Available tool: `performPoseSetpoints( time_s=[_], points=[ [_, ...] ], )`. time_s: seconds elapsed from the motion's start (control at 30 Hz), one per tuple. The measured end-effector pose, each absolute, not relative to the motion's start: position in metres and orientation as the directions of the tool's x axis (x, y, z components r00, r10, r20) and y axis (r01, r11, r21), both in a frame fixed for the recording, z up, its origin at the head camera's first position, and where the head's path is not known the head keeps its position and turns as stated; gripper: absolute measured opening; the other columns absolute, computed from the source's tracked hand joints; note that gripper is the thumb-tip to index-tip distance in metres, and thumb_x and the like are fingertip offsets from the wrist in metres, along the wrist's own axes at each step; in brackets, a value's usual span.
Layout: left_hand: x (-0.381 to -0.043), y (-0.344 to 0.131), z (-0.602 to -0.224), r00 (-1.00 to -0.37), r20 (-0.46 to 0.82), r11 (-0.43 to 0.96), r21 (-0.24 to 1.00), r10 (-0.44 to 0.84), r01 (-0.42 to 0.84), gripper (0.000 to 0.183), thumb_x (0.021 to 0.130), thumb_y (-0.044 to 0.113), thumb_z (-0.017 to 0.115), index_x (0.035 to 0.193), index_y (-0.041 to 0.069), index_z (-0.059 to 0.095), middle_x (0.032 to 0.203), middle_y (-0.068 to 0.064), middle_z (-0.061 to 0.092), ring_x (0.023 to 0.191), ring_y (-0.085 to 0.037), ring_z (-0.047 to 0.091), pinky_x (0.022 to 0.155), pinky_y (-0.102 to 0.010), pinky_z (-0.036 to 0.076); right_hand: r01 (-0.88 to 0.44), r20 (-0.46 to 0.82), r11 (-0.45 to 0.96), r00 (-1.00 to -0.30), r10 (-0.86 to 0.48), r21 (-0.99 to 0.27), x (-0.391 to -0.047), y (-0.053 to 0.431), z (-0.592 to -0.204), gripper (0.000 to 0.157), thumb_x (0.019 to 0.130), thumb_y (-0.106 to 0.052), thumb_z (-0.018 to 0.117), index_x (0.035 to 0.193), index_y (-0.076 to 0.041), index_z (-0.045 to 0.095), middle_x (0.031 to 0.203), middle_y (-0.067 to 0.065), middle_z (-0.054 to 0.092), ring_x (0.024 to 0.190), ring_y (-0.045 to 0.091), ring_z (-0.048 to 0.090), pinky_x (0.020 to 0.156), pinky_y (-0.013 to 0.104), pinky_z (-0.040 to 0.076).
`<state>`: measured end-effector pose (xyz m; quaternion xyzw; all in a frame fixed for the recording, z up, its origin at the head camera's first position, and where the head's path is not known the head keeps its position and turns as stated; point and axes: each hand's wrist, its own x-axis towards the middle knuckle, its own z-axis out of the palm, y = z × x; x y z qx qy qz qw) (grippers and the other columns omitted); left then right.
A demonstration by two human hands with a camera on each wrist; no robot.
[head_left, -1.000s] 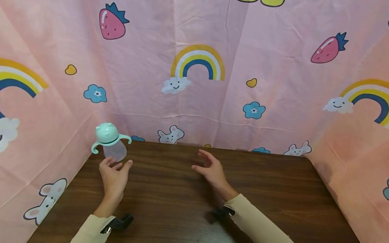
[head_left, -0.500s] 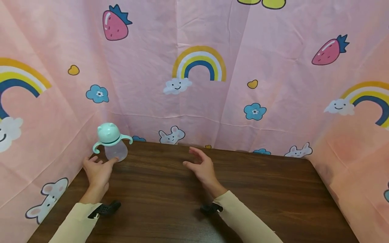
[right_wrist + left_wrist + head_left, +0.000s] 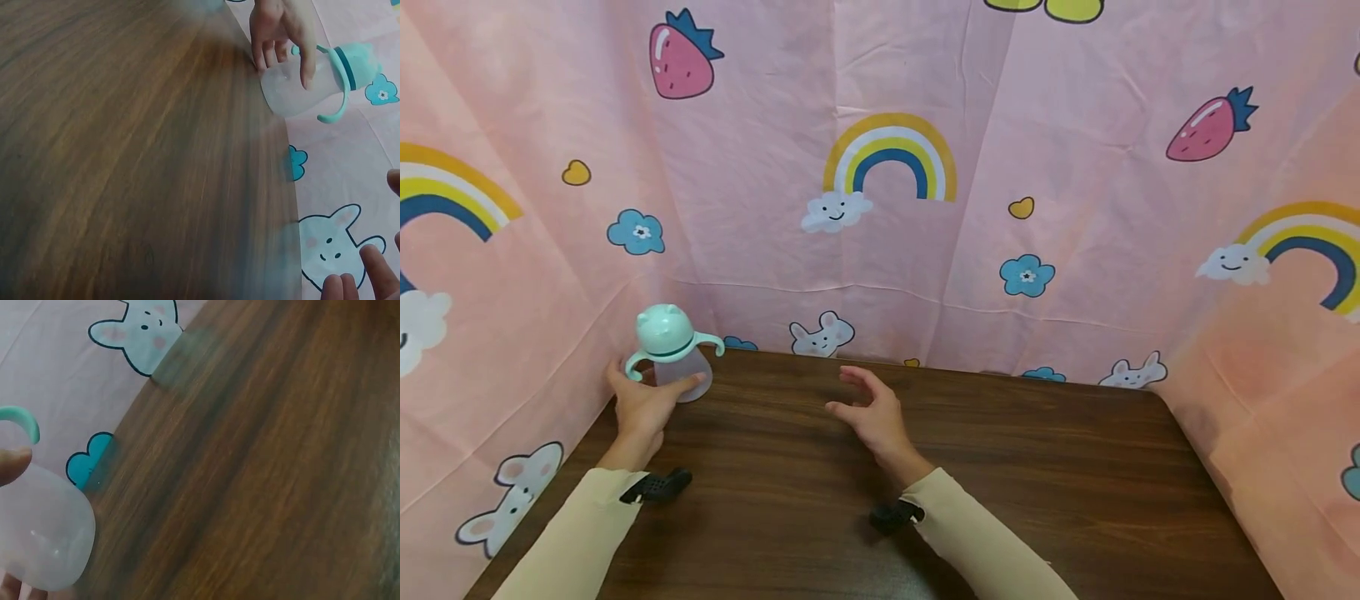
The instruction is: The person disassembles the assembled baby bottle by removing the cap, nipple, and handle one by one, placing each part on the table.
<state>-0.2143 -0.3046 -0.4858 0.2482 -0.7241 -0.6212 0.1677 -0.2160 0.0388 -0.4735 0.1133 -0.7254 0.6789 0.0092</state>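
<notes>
A baby bottle (image 3: pixel 681 360) with a clear body, a mint-green lid and two mint-green handles stands upright at the table's back left corner. My left hand (image 3: pixel 643 410) holds its body low down, the thumb across the front and the fingers round the far side. In the left wrist view the thumb (image 3: pixel 14 465) lies against the bottle (image 3: pixel 47 531), below a handle. To the right, my right hand (image 3: pixel 876 418) hovers over the table, thumb and fingers apart with nothing between them. Its fingertips show at the edge of the right wrist view.
The dark wooden table (image 3: pixel 1037 483) is closed in at the back and both sides by a pink cloth (image 3: pixel 760 183) printed with rainbows, strawberries and bunnies. The bottle is close to the left and back cloth. A black strap (image 3: pixel 657 487) sits on each wrist.
My left hand has moved left and forward, from in front of the bottle to a hold round its body. My right hand has drifted left. The bottle stays in place.
</notes>
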Motion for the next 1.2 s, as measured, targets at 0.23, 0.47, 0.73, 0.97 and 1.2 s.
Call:
performPoseSetpoints(
  time_s=[0.23, 0.47, 0.73, 0.97, 1.2],
  points=[
    [-0.217, -0.297, -0.486, -0.843, -0.072, 0.107, 0.983, -0.534, -0.152, 0.13, 0.09, 0.02, 0.094, 0.173, 0.023, -0.006, 0.176, -0.016, 0.019, 0.16, -0.033, 0.026, 0.128, -0.043, 0.032, -0.164, 0.152, 0.061, -0.975, -0.16, -0.985, -0.216, 0.034, -0.473, 0.052, 0.088, -0.001, 0.089, 0.138, -0.009, 0.074, 0.136, 0.011, 0.074, 0.138, 0.045, 0.059, 0.113, 0.062, 0.048],
    [-0.219, -0.28, -0.491, -0.848, -0.053, 0.158, 0.975, -0.527, -0.159, 0.124, 0.086, 0.022, 0.098, 0.172, 0.021, 0.008, 0.168, -0.012, 0.031, 0.151, -0.029, 0.038, 0.12, -0.041, 0.041, -0.147, 0.134, 0.078, -0.979, -0.154, -0.986, -0.221, 0.027, -0.473, 0.053, 0.088, 0.0, 0.088, 0.138, -0.01, 0.074, 0.135, 0.011, 0.074, 0.136, 0.044, 0.06, 0.109, 0.055, 0.053],
    [-0.212, -0.256, -0.493, -0.872, 0.017, 0.252, 0.96, -0.489, -0.123, 0.108, 0.086, 0.027, 0.098, 0.164, 0.016, 0.024, 0.153, -0.01, 0.042, 0.135, -0.028, 0.045, 0.104, -0.041, 0.042, -0.157, 0.142, 0.09, -0.977, -0.157, -0.984, -0.223, 0.018, -0.468, 0.05, 0.088, -0.004, 0.088, 0.136, -0.01, 0.075, 0.137, 0.016, 0.074, 0.134, 0.044, 0.06, 0.112, 0.059, 0.047],
    [-0.204, -0.236, -0.495, -0.902, 0.04, 0.279, 0.956, -0.431, -0.091, 0.108, 0.085, 0.028, 0.099, 0.162, 0.01, 0.024, 0.157, -0.02, 0.043, 0.142, -0.039, 0.045, 0.113, -0.055, 0.039, -0.145, 0.132, 0.084, -0.98, -0.149, -0.986, -0.22, 0.013, -0.465, 0.049, 0.089, -0.004, 0.087, 0.136, -0.011, 0.075, 0.133, 0.009, 0.075, 0.132, 0.041, 0.062, 0.106, 0.049, 0.053],
    [-0.196, -0.214, -0.494, -0.936, 0.009, 0.276, 0.957, -0.351, -0.094, 0.109, 0.086, 0.029, 0.098, 0.162, 0.008, 0.023, 0.159, -0.023, 0.041, 0.148, -0.043, 0.04, 0.119, -0.061, 0.035, -0.145, 0.137, 0.049, -0.981, -0.14, -0.988, -0.221, 0.009, -0.465, 0.044, 0.093, -0.001, 0.083, 0.136, -0.008, 0.076, 0.134, 0.017, 0.074, 0.128, 0.044, 0.065, 0.106, 0.051, 0.053]
  ],
)
